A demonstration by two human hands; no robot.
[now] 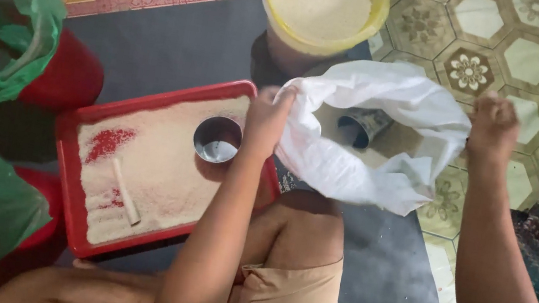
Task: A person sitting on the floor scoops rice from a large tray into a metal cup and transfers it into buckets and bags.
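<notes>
The person sits on the floor, one bent knee (302, 240) under the arms. Just past it, both hands hold a white sack (366, 134) open between them: the left hand (268, 115) is clenched on the near-left edge of its mouth, the right hand (493, 126) is fisted on the far-right edge, and the cloth hangs slack, lifted off the dark mat (178, 43). A metal cup (362, 126) lies inside the sack on a layer of pale grain. The step in hand looks like opening or shaking the sack; the next move likely calls for keeping both grips firm and the mouth level. Left of the hands, a red tray (69, 163) carries grain, a steel bowl (217, 140) and a small stick (125, 191). Beyond stands a yellow bucket (321, 8) full of grain.
</notes>
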